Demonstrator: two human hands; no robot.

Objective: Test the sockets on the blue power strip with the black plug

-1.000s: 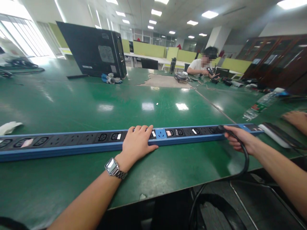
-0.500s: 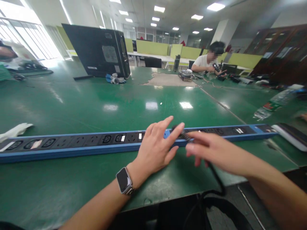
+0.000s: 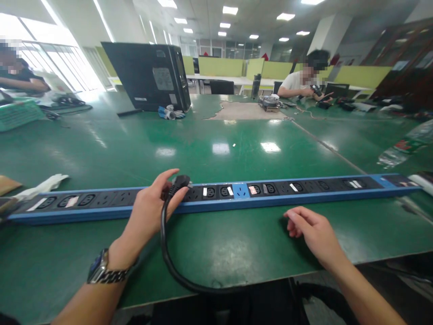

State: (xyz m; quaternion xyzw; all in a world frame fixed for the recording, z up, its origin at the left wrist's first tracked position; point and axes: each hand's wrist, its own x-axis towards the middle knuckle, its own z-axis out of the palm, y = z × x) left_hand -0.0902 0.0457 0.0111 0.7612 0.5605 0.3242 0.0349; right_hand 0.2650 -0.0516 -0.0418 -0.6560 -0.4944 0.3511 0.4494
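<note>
My left hand covers the sockets beneath the plug, so whether its pins are seated cannot be told. The cable drops from my fingers over the near table edge and out of sight. The power strip is cut off far right of my right hand. Its socket labels are too small to read.

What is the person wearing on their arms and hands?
Both forearms are bare, with no sleeves or gloves showing. The left hand has a shiny silver metal-link wristwatch with a dark face on its wrist. The right hand wears nothing.
</note>
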